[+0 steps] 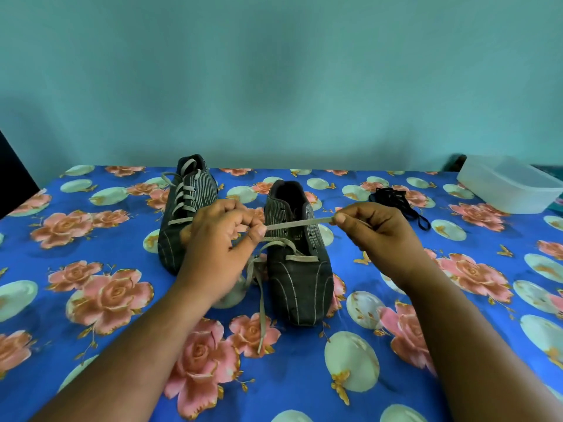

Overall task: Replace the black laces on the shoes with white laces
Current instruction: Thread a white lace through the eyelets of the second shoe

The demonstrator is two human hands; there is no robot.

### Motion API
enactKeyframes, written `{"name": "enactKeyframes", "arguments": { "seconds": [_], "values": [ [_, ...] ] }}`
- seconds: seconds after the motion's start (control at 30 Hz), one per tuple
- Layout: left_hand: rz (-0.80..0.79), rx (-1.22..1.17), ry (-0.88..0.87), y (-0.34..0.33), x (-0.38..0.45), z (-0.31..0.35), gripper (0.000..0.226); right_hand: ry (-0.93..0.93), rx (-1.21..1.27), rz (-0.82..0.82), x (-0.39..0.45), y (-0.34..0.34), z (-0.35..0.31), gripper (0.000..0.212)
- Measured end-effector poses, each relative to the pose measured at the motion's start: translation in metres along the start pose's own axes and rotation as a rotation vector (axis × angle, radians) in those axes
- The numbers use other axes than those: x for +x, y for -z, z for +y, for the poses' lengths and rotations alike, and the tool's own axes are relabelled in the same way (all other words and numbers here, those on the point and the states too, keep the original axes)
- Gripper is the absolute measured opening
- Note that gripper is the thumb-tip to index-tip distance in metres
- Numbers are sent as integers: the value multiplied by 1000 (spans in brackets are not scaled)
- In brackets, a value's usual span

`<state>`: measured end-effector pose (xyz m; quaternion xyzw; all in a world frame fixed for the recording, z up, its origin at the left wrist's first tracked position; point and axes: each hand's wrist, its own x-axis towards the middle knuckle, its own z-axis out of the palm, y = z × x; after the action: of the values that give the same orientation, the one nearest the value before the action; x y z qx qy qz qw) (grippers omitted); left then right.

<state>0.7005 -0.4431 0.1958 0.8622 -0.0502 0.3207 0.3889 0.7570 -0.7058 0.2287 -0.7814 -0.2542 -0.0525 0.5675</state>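
Pinching one white lace (300, 223) taut, both hands (217, 239) (376, 236); tub (505, 185) contents unclear.

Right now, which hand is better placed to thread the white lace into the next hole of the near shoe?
Probably the right hand. It pinches the white lace near its free end, above the near shoe and its open holes. The left hand holds the lace farther back.

The 2 shoes (300, 269) looked like matt dark cloth with thin pale stitched lines. The white lace (300, 223) was flat woven fabric, dull. The bedsheet (304, 376) was smooth printed cloth with flowers. The box (508, 185) looked like cloudy, slightly glossy plastic.
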Motion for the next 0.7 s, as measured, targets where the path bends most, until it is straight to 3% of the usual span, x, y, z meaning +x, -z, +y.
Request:
{"name": "enactKeyframes", "arguments": {
  "seconds": [0.13,0.3,0.43,0.57,0.7],
  "values": [
    [3,117,2,3,-4,0,26,-49,53,29,-1,-2,-3,21],
    [-123,198,-104,0,5,35,53,-47,107,-94,-3,-12,-8,17],
    [-254,162,-113,-13,0,50,41,-31,139,-170,-5,-13,-10,9],
    [-193,150,-98,-15,2,51,27,-32,155,-151,-4,-9,-13,20],
    [-169,127,-42,-11,9,51,27,-66,199,-98,-3,2,-12,13]
  ]
}}
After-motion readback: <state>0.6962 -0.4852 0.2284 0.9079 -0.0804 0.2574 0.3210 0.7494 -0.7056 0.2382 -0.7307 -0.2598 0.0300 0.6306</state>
